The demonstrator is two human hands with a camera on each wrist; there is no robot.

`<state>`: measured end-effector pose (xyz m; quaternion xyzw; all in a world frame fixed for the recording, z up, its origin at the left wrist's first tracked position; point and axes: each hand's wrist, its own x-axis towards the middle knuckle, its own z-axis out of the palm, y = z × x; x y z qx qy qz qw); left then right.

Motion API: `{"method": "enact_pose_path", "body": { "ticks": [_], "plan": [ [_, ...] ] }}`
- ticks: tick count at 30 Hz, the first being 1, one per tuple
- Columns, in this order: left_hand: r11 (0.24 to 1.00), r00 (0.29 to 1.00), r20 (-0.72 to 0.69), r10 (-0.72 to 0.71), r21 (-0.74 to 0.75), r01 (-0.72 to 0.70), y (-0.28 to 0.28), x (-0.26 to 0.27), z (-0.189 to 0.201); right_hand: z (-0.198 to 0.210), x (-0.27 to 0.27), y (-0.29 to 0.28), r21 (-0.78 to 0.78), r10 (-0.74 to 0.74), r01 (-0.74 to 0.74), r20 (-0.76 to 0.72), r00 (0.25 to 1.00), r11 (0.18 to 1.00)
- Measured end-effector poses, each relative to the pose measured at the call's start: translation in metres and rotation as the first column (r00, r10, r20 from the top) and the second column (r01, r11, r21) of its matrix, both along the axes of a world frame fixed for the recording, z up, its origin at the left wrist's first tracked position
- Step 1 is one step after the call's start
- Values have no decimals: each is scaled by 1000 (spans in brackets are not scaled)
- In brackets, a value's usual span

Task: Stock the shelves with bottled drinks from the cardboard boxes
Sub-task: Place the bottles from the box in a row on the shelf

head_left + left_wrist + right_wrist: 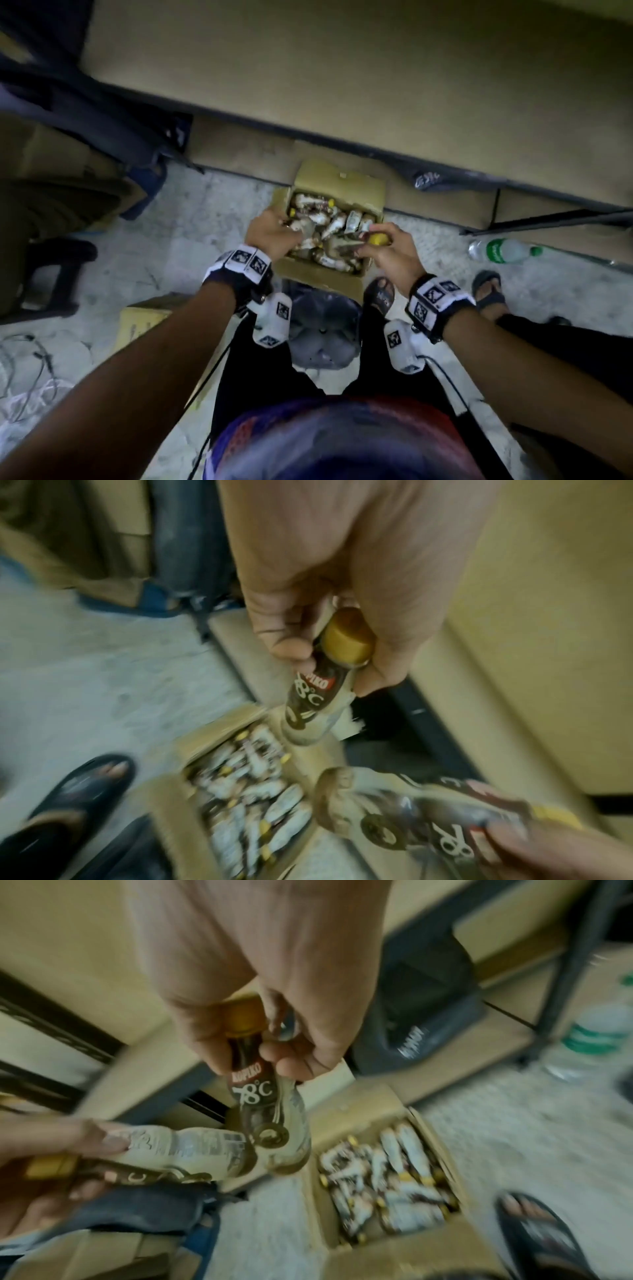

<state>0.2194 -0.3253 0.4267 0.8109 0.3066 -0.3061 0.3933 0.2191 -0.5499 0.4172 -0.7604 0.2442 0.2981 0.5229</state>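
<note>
Now, hands: left hand [346, 569] grips one bottle [316, 702]; right hand [260, 969] grips one too.
Box: one cardboard box [318, 274], many bottles.

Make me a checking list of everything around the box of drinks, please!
Surface: pale mottled floor.
Job's things: open cardboard box full of yellow-capped bottles; tan shelves behind it.
Clutter: green-labelled water bottle lying on the floor; second cardboard box.
Hands: left hand holds a coffee bottle by the neck; right hand holds another bottle.
Cables: black cable from the left wrist; loose wires.
Surroundings: sandalled feet.
</note>
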Motion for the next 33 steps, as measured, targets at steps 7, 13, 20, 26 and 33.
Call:
{"method": "enact_pose_path", "body": {
  "ticks": [7,13,20,26,33],
  "plan": [
    [975,848,507,-152,-64,214,-11,51,139,152,42,16,181,19,-128,511,860,975],
    [942,548,836,-35,-156,297,-5,107,252,273,90,39,188,-86,-130,829,553,973],
    [885,214,971,104,-189,426,16,157,374,394,146,62,159,-129,-134,969,209,978],
    [930,237,971,7,-93,356,43,207,394,411,192,89,53,-17,-105,950,312,993],
    [946,365,930,-48,-75,315,56,249,382,403,231,87,-150,252,-229,816,521,962]
  ]
}}
